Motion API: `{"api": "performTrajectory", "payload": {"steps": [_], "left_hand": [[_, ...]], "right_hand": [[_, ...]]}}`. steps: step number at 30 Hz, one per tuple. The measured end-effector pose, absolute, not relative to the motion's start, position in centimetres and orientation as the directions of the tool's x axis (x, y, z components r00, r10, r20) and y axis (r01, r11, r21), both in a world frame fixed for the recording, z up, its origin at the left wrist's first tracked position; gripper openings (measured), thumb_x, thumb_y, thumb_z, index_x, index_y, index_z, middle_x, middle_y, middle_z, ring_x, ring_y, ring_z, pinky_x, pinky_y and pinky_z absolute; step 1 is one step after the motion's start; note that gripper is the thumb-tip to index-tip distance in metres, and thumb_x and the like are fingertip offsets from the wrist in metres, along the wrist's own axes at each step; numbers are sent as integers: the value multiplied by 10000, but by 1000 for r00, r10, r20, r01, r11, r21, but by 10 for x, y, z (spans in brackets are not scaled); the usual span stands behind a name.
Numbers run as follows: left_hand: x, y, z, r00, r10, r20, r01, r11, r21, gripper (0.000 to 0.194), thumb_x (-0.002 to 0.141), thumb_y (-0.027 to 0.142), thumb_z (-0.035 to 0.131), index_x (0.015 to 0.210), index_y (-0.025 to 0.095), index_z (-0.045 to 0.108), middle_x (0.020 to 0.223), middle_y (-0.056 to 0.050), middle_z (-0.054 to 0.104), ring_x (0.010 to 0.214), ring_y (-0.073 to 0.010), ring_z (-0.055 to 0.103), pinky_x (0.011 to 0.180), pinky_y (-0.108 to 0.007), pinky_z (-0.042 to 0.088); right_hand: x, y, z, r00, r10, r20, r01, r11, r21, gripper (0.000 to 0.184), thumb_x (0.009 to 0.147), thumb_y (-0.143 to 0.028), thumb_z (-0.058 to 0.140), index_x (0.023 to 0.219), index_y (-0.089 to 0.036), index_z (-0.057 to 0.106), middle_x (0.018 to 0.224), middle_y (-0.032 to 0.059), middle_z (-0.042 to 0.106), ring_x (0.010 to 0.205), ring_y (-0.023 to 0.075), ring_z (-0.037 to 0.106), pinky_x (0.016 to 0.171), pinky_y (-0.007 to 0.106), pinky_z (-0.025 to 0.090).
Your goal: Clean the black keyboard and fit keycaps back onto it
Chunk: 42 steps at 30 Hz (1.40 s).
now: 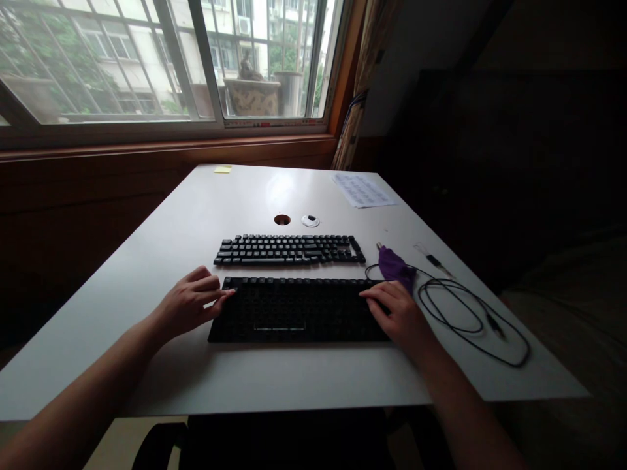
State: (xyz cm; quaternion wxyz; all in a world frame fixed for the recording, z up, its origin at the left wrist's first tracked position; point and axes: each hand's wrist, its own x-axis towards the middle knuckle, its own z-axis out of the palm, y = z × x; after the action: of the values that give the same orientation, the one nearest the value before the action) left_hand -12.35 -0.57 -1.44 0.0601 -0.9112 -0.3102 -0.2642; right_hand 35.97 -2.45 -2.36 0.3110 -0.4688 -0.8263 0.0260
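A black keyboard base [313, 313] lies near the front of the white table, with a row of keycaps [294, 281] along its far edge; the rest of its face looks dark and without caps. At its upper left corner is my left hand [193, 300], fingers curled, with thumb and index tip together at the edge; what is between them is too small to make out. My right hand [399, 316] rests over the base's right end, fingers stretched and thumb apart. Just behind the base, loose black keycaps [289, 250] are laid out in keyboard order.
Right of the base lie a purple cloth-like item [394, 266], a coiled black cable [443, 320] and a small wire-ended tool [435, 262]. Farther back are a round table hole [282, 220], its white cover [310, 220], paper sheets [363, 189] and a yellow note [223, 169].
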Motion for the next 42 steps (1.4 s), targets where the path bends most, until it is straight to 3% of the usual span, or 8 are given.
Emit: {"api": "performTrajectory", "payload": {"steps": [8,14,17,20,26,31,37,42], "left_hand": [[-127,-8,-18,630,553,546,620,-781,77,405,943,137,616,1327,257,667,876,-41,642,778,-172,520,737,-316,485],[-126,-10,-16,625,571,533,579,-796,174,320,954,153,616,1219,284,741,837,-40,621,772,-174,523,727,-317,473],[-125,-11,-15,603,589,538,570,-790,226,349,960,141,602,1255,282,724,846,-39,620,777,-173,526,736,-320,470],[-126,-10,-16,584,612,533,605,-767,217,389,967,150,594,1323,276,687,870,-43,626,789,-179,525,758,-331,472],[-129,-10,-18,614,583,532,562,-796,224,351,950,122,615,1227,297,740,859,-41,602,810,-183,511,744,-323,458],[-128,-8,-20,599,606,523,602,-772,205,415,961,147,604,1347,284,671,896,-49,612,816,-185,511,766,-343,472],[-127,-9,-19,608,584,537,559,-796,232,324,963,142,600,1211,288,749,839,-41,606,797,-183,516,734,-327,462],[-127,-9,-18,612,586,530,595,-784,180,427,947,143,621,1348,280,670,887,-47,618,801,-185,518,757,-333,472]], "right_hand": [[359,-24,-23,-365,792,489,757,558,-340,203,951,-144,562,1051,-237,712,979,69,695,976,260,602,894,453,516],[358,-25,-21,-357,799,484,755,552,-354,206,949,-152,561,1047,-244,717,979,71,700,973,263,610,894,464,522],[358,-25,-21,-353,800,485,756,550,-356,206,949,-154,558,1040,-245,719,980,74,700,970,265,610,889,464,524],[357,-25,-20,-353,804,478,758,546,-357,208,951,-156,555,1040,-246,720,981,74,701,977,266,612,882,457,527],[358,-25,-20,-359,797,485,755,554,-352,205,951,-151,556,1041,-242,716,973,72,699,977,264,608,886,459,523],[359,-25,-21,-358,800,482,756,551,-353,207,950,-155,558,1049,-247,714,980,73,698,973,265,611,887,466,524],[359,-25,-21,-359,798,484,757,552,-350,214,949,-157,555,1051,-256,716,984,69,703,978,264,617,892,464,526],[359,-25,-21,-355,804,477,762,545,-351,200,956,-159,558,1046,-243,715,981,70,700,974,260,609,887,456,523]]}}
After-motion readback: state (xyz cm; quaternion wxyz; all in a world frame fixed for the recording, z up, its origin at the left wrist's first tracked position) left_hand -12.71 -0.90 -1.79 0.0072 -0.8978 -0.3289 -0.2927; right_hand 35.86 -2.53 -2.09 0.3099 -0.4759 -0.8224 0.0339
